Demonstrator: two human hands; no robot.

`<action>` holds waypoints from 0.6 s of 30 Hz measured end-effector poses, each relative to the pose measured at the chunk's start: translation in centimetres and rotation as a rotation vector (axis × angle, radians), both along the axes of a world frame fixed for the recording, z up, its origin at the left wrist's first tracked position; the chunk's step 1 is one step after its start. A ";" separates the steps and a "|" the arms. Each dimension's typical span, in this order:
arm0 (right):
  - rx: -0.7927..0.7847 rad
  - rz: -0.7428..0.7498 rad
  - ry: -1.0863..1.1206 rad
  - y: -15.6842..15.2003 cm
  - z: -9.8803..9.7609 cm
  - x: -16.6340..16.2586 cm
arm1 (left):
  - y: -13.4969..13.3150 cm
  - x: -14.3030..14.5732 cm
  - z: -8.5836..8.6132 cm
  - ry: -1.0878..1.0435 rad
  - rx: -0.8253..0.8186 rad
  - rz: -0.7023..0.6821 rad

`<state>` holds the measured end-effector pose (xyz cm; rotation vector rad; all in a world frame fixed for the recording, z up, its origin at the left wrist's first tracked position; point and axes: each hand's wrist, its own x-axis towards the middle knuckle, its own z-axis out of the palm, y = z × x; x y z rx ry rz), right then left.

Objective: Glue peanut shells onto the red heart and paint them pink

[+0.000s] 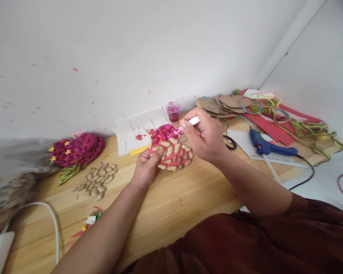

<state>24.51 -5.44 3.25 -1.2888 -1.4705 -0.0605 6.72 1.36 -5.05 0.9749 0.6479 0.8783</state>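
My left hand (147, 166) grips the lower left edge of a round red disc (171, 151) covered with peanut shells, tilted up above the wooden table (171, 205). The shells along the disc's top are painted magenta. My right hand (205, 136) is closed in a pinch on a small white-handled brush (193, 121), whose tip touches the painted shells at the disc's upper right.
A small cup of magenta paint (173, 110) stands by the wall behind the disc. Finished purple discs with yellow stars (76, 149) and loose peanut shells (97, 180) lie left. A blue glue gun (267, 147), scissors (231, 142), cardboard rounds (223, 105) and coloured cords (300, 127) lie right.
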 end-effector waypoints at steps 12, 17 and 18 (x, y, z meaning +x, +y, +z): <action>0.015 0.041 -0.057 0.0 -0.2 -0.1 | 0.0 0.3 0.1 -0.019 -0.026 0.061; 0.032 0.028 -0.043 0.2 -0.5 0.1 | 0.1 0.0 -0.6 0.071 0.093 0.112; 0.029 0.034 -0.056 0.3 -0.6 0.1 | 0.1 -0.1 -0.7 0.110 0.138 0.128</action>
